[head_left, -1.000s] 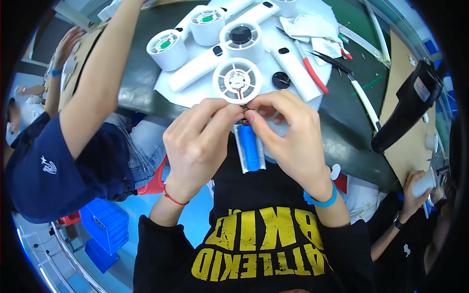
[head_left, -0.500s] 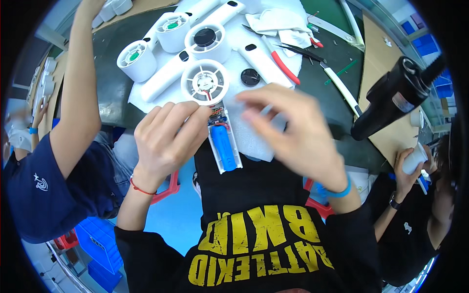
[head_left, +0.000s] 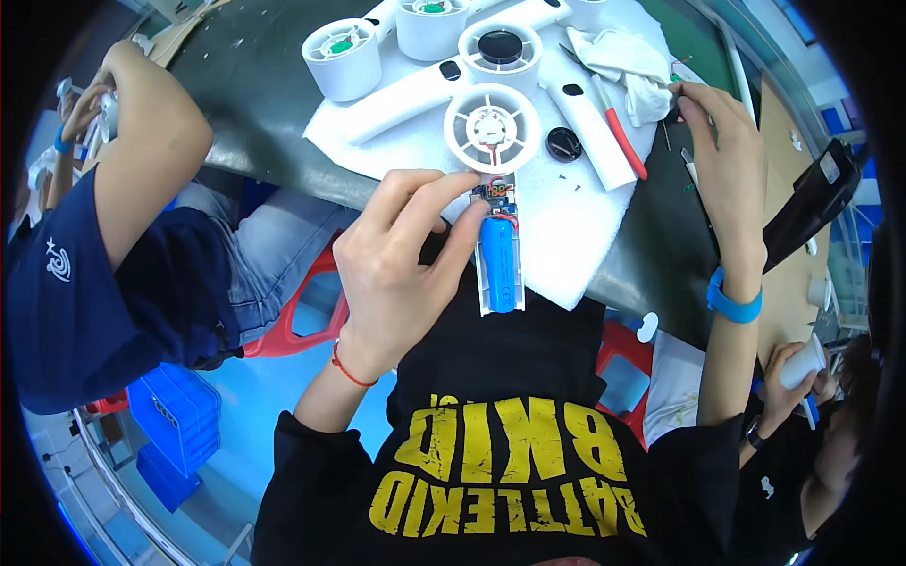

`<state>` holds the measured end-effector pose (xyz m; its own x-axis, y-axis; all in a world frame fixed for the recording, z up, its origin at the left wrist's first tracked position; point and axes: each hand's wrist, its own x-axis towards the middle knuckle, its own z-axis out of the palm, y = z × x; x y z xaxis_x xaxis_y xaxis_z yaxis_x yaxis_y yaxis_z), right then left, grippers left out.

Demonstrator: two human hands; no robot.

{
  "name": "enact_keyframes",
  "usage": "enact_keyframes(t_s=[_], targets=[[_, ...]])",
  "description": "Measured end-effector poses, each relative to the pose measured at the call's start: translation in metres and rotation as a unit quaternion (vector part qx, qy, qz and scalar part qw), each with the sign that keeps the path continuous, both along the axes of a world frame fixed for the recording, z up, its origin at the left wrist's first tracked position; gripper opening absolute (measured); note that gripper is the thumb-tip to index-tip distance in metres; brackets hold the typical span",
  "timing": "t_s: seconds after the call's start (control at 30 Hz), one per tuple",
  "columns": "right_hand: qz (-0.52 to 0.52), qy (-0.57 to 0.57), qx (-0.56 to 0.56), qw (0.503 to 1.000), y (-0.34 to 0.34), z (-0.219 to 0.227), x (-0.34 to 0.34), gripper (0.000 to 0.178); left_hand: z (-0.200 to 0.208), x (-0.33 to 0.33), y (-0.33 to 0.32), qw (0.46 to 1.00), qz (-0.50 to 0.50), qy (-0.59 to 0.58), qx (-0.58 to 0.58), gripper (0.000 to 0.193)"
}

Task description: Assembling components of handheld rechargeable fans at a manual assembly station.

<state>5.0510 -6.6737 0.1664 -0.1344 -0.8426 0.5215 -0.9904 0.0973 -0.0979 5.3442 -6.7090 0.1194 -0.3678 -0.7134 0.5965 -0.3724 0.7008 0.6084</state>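
Below the ringed white head of a handheld fan [head_left: 455, 133], the opened handle shows a small circuit board [head_left: 493, 195], red wires and a blue cylindrical battery [head_left: 501, 266]. My left hand [head_left: 401, 259] closes its thumb and fingertips on the handle's upper end, beside the board. Stretched out to the far right, my right hand [head_left: 722, 151] has its fingertips together at the dark tools beside a crumpled white cloth [head_left: 623, 66]. What those fingers hold, if anything, is hidden. A round black cap [head_left: 563, 144] lies right of the fan head, near red-handled pliers [head_left: 625, 143].
Several white fan bodies [head_left: 342, 71] and a loose white handle cover [head_left: 593, 132] lie on white foam sheeting [head_left: 566, 255] over the dark table [head_left: 255, 123]. A black power tool [head_left: 807, 203] hangs at the right. Co-workers sit on both sides, one arm [head_left: 151, 141] close at left.
My right hand has moved from beside the fan out to the tools at the far right. My left fingers have shifted onto the handle by the circuit board. The whole view has swung leftward.
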Motion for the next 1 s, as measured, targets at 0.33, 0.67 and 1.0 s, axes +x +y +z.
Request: enact_keyframes(t_s=[0.33, 0.67, 1.0], targets=[[0.171, -0.348, 0.04, 0.921, 0.014, 0.021, 0.046, 0.032, -0.004, -0.017, 0.009, 0.983, 0.037, 0.101, 0.148, 0.012], [0.26, -0.361, 0.347, 0.826, 0.001, 0.004, 0.08, 0.03, -0.013, -0.022, 0.006, 0.969, 0.035, 0.157, 0.186, 0.013], [0.248, -0.343, 0.373, 0.826, -0.016, 0.005, 0.086, 0.028, -0.019, -0.021, 0.006, 0.966, 0.034, 0.172, 0.189, 0.013]])
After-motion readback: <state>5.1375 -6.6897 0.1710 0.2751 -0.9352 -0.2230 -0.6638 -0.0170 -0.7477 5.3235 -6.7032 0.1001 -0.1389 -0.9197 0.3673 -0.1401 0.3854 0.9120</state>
